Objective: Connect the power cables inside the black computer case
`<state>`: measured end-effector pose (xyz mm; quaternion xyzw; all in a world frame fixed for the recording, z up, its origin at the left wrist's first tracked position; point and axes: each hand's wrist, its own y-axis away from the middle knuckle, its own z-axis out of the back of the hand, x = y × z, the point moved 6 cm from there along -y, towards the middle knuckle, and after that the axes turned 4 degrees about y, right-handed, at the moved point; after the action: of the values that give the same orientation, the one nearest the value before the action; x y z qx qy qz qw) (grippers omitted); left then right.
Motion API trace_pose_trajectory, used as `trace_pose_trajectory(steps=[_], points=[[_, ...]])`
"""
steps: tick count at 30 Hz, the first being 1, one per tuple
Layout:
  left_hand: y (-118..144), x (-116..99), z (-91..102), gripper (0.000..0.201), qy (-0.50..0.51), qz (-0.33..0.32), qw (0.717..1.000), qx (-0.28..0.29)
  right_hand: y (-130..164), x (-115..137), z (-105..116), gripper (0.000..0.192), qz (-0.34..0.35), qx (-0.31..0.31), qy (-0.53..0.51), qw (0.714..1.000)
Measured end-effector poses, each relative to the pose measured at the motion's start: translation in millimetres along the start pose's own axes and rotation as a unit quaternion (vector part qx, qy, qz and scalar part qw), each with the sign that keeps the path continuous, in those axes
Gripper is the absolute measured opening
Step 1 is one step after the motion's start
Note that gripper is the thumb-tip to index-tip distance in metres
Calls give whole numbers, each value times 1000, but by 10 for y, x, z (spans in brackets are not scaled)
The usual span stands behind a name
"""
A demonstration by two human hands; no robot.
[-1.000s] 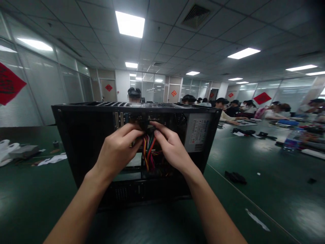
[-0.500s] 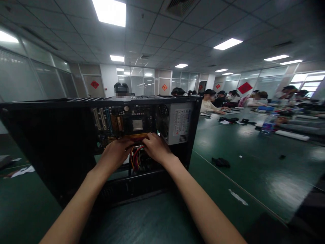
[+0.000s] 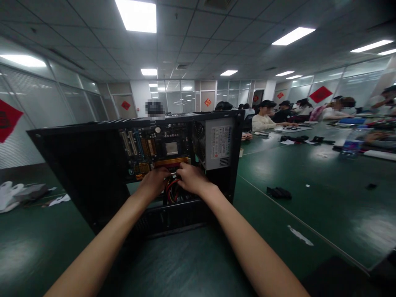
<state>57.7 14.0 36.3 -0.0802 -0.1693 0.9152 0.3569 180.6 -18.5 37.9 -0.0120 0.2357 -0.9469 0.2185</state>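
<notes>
An open black computer case (image 3: pixel 192 215) stands upright on the green table, its inside facing me. Within it are a motherboard (image 3: pixel 161 138) with a square processor (image 3: pixel 172 148), yellow and red memory slots (image 3: pixel 173 162), and a grey power supply (image 3: pixel 219 142) at upper right. My left hand (image 3: pixel 154 181) is closed just under the slots, fingertips bunched. Close beside it, my right hand (image 3: pixel 192 177) is closed too, with curled fingers at the top of a bundle of red, yellow and black cables (image 3: pixel 173 192). What the fingertips pinch is hidden.
On the green table (image 3: pixel 266 243) lie a crumpled black item (image 3: pixel 279 192) and a torn white strip (image 3: pixel 300 235) at right. A plastic bottle (image 3: pixel 352 145) stands farther back. White bags (image 3: pixel 12 196) lie at left. Several people sit along the far tables.
My hands have dropped slightly below the memory slots, which now show more, and moved closer together. The view has shifted, showing more of the left wall.
</notes>
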Motion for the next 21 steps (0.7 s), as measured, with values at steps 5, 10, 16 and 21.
trace_pose_trajectory(steps=[5,10,16,21], points=[[12,-3,16,30,-2,4,1000,-12,3,-1,-34,22,-5,17,-9,1000],[8,21,-13,20,-27,33,999,-2,-2,2,-55,22,-8,28,-11,1000],[-16,-14,-32,19,-103,13,993,52,15,12,-20,22,-6,26,-14,1000],[-20,-5,10,19,-68,24,996,48,8,4,-13,21,-5,13,-21,1000]])
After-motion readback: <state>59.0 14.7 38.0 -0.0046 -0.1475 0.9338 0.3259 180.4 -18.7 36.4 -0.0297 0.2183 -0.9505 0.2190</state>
